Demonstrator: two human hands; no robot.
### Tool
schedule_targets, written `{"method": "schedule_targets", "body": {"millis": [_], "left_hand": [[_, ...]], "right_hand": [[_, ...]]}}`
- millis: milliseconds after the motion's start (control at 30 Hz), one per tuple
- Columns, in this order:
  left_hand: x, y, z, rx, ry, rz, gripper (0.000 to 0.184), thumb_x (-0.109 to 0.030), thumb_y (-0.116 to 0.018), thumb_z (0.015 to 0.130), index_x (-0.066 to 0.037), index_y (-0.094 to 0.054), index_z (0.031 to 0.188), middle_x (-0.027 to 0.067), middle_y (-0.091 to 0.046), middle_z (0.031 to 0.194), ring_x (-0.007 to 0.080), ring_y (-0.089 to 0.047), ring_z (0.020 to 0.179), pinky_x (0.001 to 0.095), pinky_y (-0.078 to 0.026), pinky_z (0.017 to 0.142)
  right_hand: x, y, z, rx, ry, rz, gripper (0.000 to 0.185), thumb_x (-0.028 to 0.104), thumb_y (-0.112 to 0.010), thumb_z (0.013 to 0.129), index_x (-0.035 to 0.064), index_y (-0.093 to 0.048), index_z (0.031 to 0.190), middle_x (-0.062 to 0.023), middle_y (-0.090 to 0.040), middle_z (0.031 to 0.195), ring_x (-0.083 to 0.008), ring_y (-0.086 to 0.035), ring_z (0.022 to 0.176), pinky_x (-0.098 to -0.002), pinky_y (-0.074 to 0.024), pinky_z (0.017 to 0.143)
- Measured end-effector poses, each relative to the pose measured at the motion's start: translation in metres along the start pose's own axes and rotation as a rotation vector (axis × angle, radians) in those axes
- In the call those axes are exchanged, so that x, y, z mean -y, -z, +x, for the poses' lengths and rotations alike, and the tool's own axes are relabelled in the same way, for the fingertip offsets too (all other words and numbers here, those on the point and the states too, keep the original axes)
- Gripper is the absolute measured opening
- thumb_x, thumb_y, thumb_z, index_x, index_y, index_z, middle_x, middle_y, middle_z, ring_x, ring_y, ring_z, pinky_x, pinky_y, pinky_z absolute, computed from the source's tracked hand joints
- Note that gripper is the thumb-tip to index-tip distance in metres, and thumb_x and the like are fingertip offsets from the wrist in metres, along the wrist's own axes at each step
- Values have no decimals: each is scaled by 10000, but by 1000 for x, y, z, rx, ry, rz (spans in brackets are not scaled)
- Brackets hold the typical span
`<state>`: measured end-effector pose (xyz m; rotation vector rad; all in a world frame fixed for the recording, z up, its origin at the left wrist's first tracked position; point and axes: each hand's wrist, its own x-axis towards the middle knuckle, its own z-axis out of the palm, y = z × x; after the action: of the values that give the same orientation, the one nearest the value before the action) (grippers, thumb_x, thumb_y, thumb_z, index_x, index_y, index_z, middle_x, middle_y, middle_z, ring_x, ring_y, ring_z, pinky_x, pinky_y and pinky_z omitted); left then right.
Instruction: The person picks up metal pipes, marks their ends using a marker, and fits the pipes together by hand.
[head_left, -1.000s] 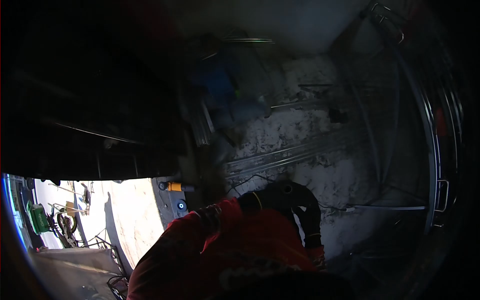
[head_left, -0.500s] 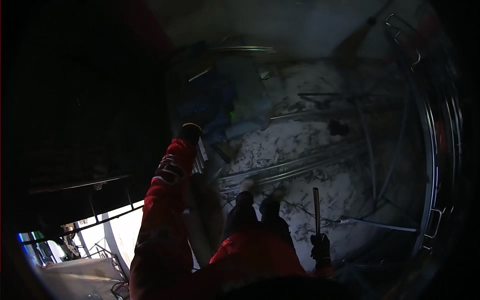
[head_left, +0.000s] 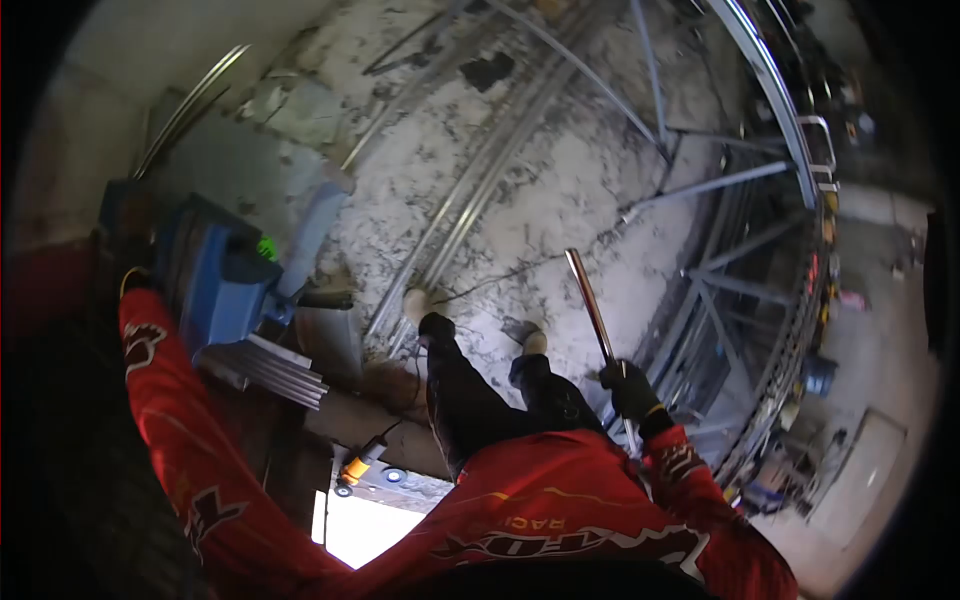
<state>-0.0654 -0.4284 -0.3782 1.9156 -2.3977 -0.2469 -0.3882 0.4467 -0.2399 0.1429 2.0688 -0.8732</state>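
My right hand, in a dark glove, is closed round a shiny metal tube. The tube points up and forward, its open end above the floor and its lower end showing below my fist. At the far left, my left arm reaches out beside a blue machine. Only the dark glove of my left hand shows at the cuff; its fingers are lost in shadow, and I cannot tell whether it touches the machine. Several metal profiles lie stacked near the machine's base.
Long metal tubes lie on the dusty floor ahead of my feet. Steel frames stand to the right. An orange-yellow angle grinder with a cord rests by a disc at lower left. A curved metal rail rises at upper right.
The dark view has brightened and swung round, so the floor tubes and frames appear turned. My left arm now extends farther left beside the blue machine. My right hand still grips the tube.
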Motion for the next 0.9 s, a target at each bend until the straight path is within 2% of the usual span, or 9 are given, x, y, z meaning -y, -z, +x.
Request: {"method": "schedule_targets", "body": {"millis": [233,267,333,367,533,600,633,800,900], "left_hand": [[15,11,46,-30,-50,64,292,-342,-609,965,-129,-741,1114,111,-695,1188,282,-645,1077,410,-495,943],[11,15,50,-36,-55,66,294,-344,-612,964,-126,-741,1112,112,-697,1183,281,-646,1072,410,-496,939],[12,21,54,-52,-51,69,298,-347,-618,962,-119,-741,1108,113,-699,1174,280,-649,1063,410,-498,931],[15,24,55,-61,-44,70,300,-349,-621,961,-116,-741,1106,114,-701,1170,279,-650,1059,410,-499,927],[22,35,69,-93,-44,101,311,-357,-636,956,-100,-742,1097,118,-708,1148,276,-657,1036,409,-504,907],[22,34,77,-92,-46,102,317,-360,-642,955,-93,-742,1093,119,-710,1139,274,-659,1027,408,-506,899],[26,37,80,-95,-36,112,319,-362,-645,954,-90,-742,1091,120,-712,1134,274,-661,1023,408,-507,896],[26,57,88,-142,-27,98,335,-370,-661,949,-74,-742,1082,123,-718,1112,271,-667,1000,407,-512,876],[6,75,81,-248,-57,-35,344,-375,-670,946,-64,-743,1076,126,-723,1099,269,-671,987,406,-515,864]], "right_hand": [[82,-19,-11,-35,-129,83,229,307,-692,914,94,-617,954,72,-491,689,-44,-434,532,-246,-379,486],[66,-18,-12,-49,-142,103,229,307,-692,914,94,-617,954,72,-491,689,-44,-434,532,-246,-379,486],[35,-13,-8,-59,28,6,234,305,-704,906,90,-619,941,69,-481,689,-51,-434,564,-259,-380,506],[27,-8,-11,-42,-54,-19,200,231,-718,893,65,-615,937,46,-530,746,-70,-458,675,-277,-411,603],[-61,-8,-8,-26,-149,-10,209,221,-745,884,66,-614,934,46,-524,746,-79,-447,659,-292,-409,594],[-85,-11,-15,-99,-59,24,171,208,-731,883,87,-611,895,67,-486,710,-62,-427,638,-277,-393,563],[-68,-10,-22,-90,-201,-25,158,186,-737,879,93,-610,889,70,-498,724,-59,-436,663,-276,-403,588],[-107,-21,-23,-123,-118,-30,144,190,-725,891,92,-619,885,70,-512,722,-59,-446,683,-276,-414,632],[-94,-22,-32,-119,-161,-10,154,234,-697,912,90,-645,905,69,-523,726,-64,-452,681,-282,-411,630]]}}
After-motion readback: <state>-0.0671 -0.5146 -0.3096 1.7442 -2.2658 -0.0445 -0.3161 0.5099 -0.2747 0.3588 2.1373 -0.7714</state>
